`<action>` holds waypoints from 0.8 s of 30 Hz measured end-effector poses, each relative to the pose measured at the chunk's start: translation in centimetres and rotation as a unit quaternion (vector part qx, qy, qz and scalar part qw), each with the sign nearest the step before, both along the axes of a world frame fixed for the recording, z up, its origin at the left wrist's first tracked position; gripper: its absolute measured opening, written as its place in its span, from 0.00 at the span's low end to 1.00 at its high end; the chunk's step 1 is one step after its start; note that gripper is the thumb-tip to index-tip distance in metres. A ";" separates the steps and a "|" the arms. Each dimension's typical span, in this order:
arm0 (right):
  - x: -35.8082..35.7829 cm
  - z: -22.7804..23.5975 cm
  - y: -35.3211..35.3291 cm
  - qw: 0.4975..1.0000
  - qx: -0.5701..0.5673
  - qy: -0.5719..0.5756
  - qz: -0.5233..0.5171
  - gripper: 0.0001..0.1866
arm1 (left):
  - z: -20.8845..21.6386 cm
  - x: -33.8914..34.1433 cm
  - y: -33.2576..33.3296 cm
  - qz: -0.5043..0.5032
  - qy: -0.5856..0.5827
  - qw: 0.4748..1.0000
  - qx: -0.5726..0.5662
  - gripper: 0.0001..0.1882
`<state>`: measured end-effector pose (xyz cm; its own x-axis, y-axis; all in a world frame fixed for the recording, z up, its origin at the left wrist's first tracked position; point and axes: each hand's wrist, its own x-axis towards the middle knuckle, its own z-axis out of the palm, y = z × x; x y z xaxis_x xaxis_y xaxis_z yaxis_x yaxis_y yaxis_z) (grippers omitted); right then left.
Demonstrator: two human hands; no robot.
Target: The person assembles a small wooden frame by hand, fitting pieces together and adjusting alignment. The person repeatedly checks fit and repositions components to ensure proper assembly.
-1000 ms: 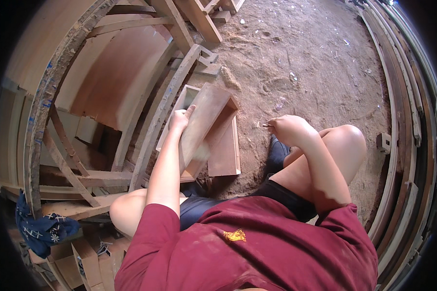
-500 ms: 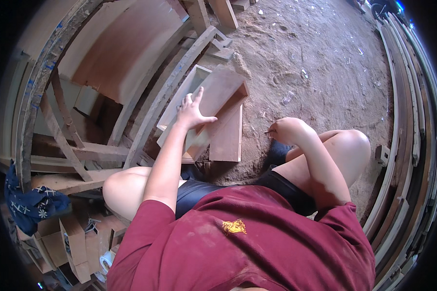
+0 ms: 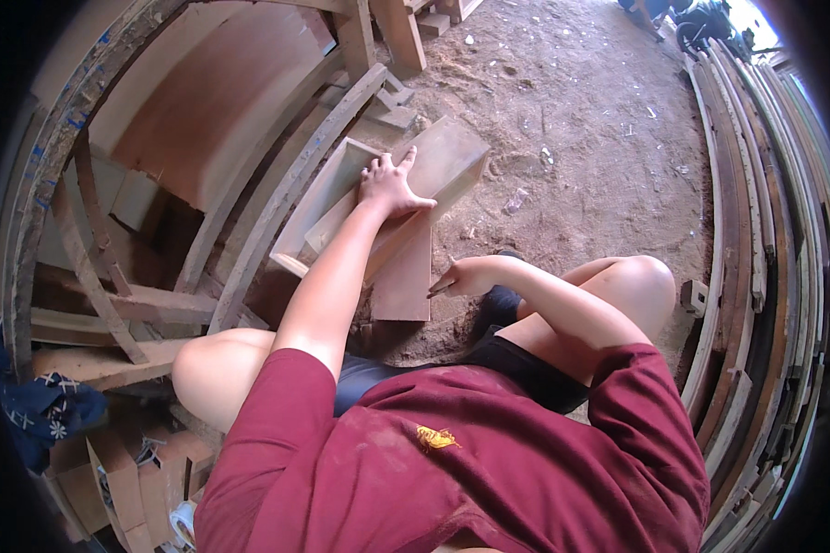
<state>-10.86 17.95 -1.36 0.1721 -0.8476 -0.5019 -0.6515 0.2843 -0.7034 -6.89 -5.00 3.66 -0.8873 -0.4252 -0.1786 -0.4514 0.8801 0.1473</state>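
My left hand (image 3: 390,189) lies with its fingers spread on the upper side of a long wooden box (image 3: 456,152), which sits slanted over other pieces. Under it on the left is an open wooden box (image 3: 295,226) with pale inner walls. A flat-faced wooden piece (image 3: 403,286) sticks out below, toward my legs. My right hand (image 3: 470,276) is closed, beside the right edge of that lower piece. Its fingertips pinch something small and brownish that I cannot make out.
A curved wooden frame (image 3: 295,194) stands close on the left. Long planks (image 3: 738,249) are stacked along the right. Dark patterned cloth (image 3: 51,405) hangs at the lower left above more wooden box parts (image 3: 129,461). A small wooden block (image 3: 694,297) lies by my right knee on sandy ground.
My right hand has moved left and slightly down, up to the lower wooden piece. The slanted box has turned a little under my left hand, which stays spread on it. The view has shifted.
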 end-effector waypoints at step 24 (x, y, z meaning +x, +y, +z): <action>-5.3 -4.7 -3.6 0.884 -0.163 0.366 -0.240 0.24 | -1.2 0.9 -2.8 -0.084 -0.030 0.990 0.113 0.73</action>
